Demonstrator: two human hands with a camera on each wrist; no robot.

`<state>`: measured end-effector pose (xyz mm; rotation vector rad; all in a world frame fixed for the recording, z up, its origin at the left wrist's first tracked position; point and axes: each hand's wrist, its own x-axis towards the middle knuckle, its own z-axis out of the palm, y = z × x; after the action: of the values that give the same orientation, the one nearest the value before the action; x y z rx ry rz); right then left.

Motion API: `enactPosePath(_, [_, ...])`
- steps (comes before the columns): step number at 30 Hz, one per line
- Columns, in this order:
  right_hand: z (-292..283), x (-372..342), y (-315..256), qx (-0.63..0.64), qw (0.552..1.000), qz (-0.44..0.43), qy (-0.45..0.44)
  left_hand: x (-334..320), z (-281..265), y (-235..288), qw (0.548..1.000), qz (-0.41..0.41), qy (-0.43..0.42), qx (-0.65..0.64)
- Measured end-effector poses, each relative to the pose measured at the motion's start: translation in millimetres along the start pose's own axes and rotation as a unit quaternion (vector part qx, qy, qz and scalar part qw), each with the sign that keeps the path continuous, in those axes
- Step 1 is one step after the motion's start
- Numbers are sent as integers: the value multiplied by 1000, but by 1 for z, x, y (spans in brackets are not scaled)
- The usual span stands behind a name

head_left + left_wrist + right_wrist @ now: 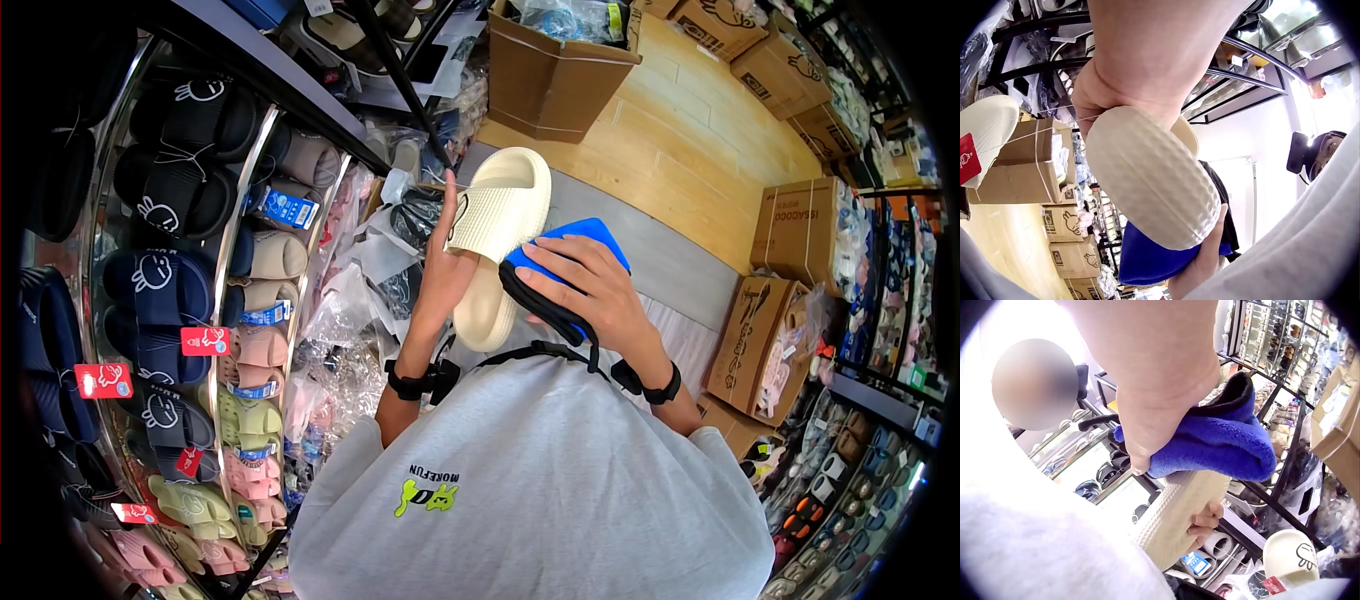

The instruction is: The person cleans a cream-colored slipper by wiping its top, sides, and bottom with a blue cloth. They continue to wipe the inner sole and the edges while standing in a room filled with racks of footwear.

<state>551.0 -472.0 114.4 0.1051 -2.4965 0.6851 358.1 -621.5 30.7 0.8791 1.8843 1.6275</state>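
Observation:
My left hand point(447, 285) grips a cream slide slipper point(1154, 178) by its side; the dimpled sole faces the left wrist camera. Its fingers point(1207, 522) wrap the edge in the right wrist view. A second cream slipper point(1291, 556), with a line drawing on its strap and a red tag point(969, 159), hangs nearby on a thin string. My right hand point(600, 300) holds a folded fuzzy blue cloth point(1213, 447) with black trim and a black cord. That cloth lies against the held slipper, partly covered by the fingers in the head view.
Racks of slippers point(175, 290) with red and blue tags stand close on the left. Plastic-wrapped goods point(335, 390) are heaped beside them. An open carton point(560, 75) sits ahead on the wooden floor point(680, 120), and more cardboard boxes point(795, 230) line the right.

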Motion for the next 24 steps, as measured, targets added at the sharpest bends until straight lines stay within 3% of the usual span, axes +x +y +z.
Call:
enactPosePath(9, [1, -2, 0, -1, 1000, 0, 6, 0, 2, 13, 1000, -26, -17, -4])
enactPosePath(24, [-1, -1, -4, 7, 1000, -1, 8, -2, 3, 6, 1000, 3, -6, 4])
